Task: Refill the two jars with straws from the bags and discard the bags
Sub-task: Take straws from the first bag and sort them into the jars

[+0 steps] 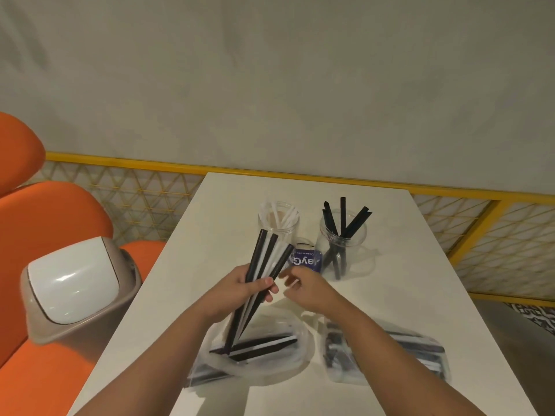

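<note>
left hand [240, 288] grips a tilted bunch of black and white straws [267, 259] above an open bag [258, 352] at the tabletop's [420, 280] near edge. right hand [309, 288] just beside, fingers curled, blurred; cannot tell if holding anything. white-straw jar [277, 226] and black-straw jar [344, 235] stand toward the far edge.

black and white straws [264, 274] (orange seats [45, 217])
</note>
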`<move>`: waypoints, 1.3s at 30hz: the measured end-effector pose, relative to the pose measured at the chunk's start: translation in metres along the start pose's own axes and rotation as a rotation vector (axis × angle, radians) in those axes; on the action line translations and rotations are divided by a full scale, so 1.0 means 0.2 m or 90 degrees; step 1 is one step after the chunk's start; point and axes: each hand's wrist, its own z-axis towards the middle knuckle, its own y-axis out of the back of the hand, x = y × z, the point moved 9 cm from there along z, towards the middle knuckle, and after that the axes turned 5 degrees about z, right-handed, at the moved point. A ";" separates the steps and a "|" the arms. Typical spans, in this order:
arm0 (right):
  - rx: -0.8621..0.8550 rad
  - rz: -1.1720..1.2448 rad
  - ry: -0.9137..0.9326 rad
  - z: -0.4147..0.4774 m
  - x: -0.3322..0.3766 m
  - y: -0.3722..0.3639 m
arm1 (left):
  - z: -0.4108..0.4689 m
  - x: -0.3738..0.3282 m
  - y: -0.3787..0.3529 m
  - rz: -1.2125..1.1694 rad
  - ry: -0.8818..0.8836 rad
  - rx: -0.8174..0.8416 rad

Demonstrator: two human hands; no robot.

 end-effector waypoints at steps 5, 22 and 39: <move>-0.089 0.344 0.102 -0.05 0.24 0.14 | 0.05 -0.11 0.00 -0.052 -0.043 -0.028; -0.334 0.313 0.167 0.00 0.40 0.60 | 0.11 -0.19 -0.09 -0.143 -0.031 -0.017; -0.191 -0.071 0.137 0.06 0.47 0.55 | 0.15 -0.26 -0.18 -0.173 -0.004 0.023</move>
